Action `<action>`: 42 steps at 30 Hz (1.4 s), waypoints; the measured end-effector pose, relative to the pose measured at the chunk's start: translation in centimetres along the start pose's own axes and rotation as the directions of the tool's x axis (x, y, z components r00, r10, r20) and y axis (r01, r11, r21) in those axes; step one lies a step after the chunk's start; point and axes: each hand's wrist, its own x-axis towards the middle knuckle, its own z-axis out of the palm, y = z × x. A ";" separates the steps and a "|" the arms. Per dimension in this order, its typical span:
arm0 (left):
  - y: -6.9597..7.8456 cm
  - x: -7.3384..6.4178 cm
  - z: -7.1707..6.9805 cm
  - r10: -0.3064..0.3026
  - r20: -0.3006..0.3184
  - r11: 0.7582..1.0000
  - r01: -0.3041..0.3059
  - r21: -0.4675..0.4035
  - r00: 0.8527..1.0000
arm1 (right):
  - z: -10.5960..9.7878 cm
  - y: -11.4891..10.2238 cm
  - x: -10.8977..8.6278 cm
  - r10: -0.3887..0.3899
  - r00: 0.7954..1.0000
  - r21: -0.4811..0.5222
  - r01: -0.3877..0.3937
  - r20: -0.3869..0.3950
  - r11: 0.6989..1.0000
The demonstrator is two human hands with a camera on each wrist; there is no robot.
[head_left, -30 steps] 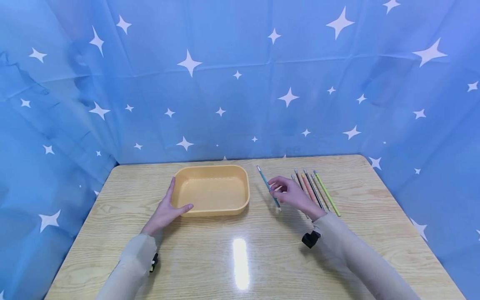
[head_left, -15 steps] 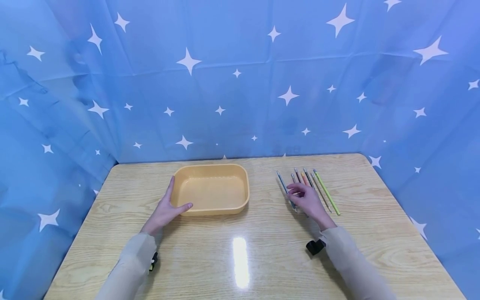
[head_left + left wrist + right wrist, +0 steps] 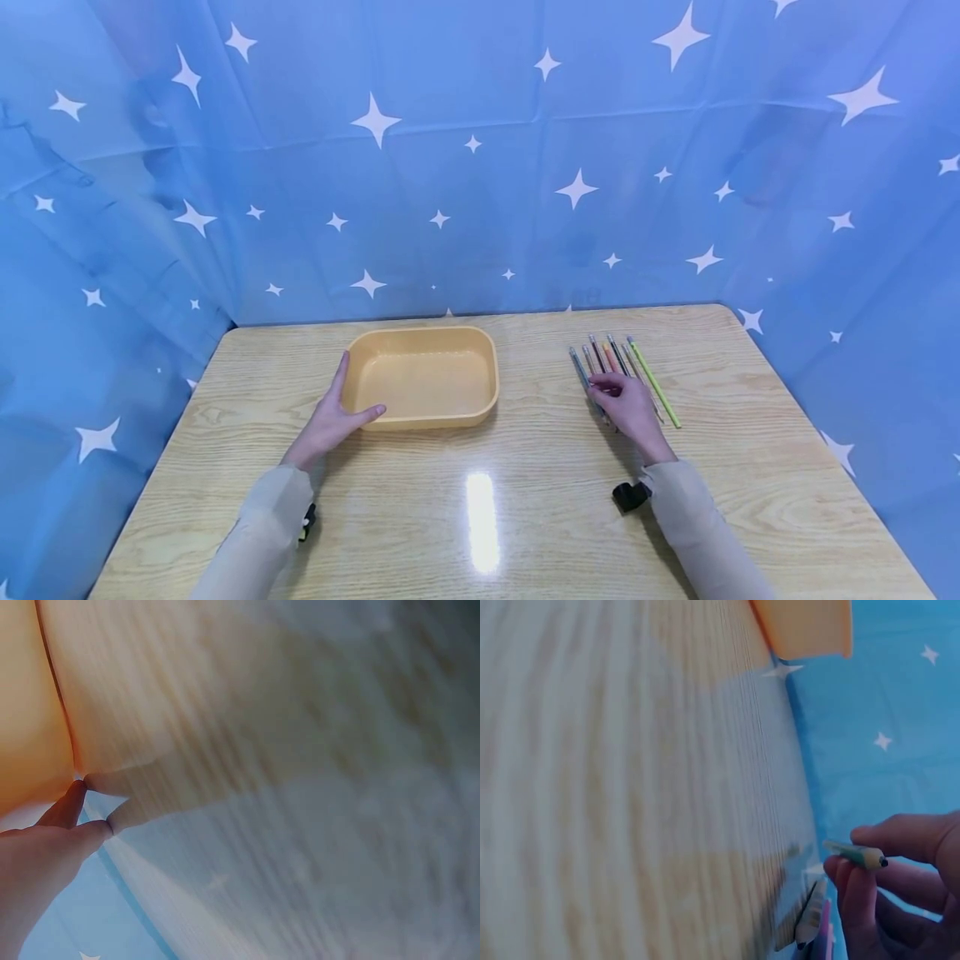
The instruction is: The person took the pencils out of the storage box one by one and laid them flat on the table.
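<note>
My left hand rests against the near left corner of a yellow-orange plastic tray, fingers straight along its left wall and thumb by the near rim. Nothing lies in the tray. In the left wrist view, fingers touch the outside of the tray. Between thumb and fingertips, my right hand pinches a blue pencil at the left end of a row of pencils. Its sharpened tip faces the camera in the right wrist view, where the pencil is above other pencils.
Several pencils lie side by side right of the tray, among them an orange one and, outermost, a long lime-green one. My right hand covers parts of some. Behind the wooden table hangs a blue curtain with white stars.
My right hand has moved right with the blue pencil, from the gap beside the tray to the row of pencils, and lowered it. My left hand and the tray have stayed put.
</note>
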 end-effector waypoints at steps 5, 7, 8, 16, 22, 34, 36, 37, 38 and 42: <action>-0.1 -0.1 0.0 -0.015 0.001 1.000 0.015 0.003 1.000 | 0.0 -0.1 0.1 -0.011 1.000 -0.048 0.010 -0.018 0.999; -0.1 0.0 0.1 -0.015 0.000 1.000 0.015 0.005 1.000 | 0.0 -0.1 0.1 -0.013 1.000 -0.066 0.012 -0.016 0.998; -0.2 0.0 0.1 -0.013 0.000 1.000 0.013 0.007 1.000 | 0.0 -0.2 0.2 -0.012 1.000 -0.074 0.011 -0.011 0.997; 1.9 -0.8 -0.2 -0.010 0.020 1.000 0.011 -0.022 1.000 | -0.2 -0.4 0.3 0.018 0.999 -0.103 -0.013 0.047 0.995; 2.1 -1.1 -0.1 0.002 0.014 1.000 -0.002 -0.005 1.000 | -0.2 -0.5 0.5 0.029 0.998 -0.115 -0.023 0.053 0.993; -0.2 0.2 -0.1 -0.001 0.004 1.000 0.001 0.008 1.000 | -0.3 -0.5 0.9 0.020 0.997 -0.140 -0.009 0.072 0.990; -0.2 0.2 -0.1 -0.001 0.003 1.000 0.001 0.009 1.000 | -0.2 -0.5 0.9 0.021 0.998 -0.141 -0.011 0.066 0.990; -0.3 0.2 -0.1 0.000 0.001 1.000 0.000 0.010 1.000 | -0.2 -0.5 1.0 0.022 0.998 -0.142 -0.013 0.061 0.990; -0.3 0.2 -0.1 -0.002 0.001 1.000 0.002 0.011 1.000 | -0.2 -0.5 1.0 0.019 0.998 -0.141 -0.010 0.059 0.990; -0.4 0.2 0.0 -0.001 -0.002 1.000 0.001 0.015 1.000 | -0.2 -0.5 1.0 0.020 0.998 -0.138 -0.012 0.053 0.990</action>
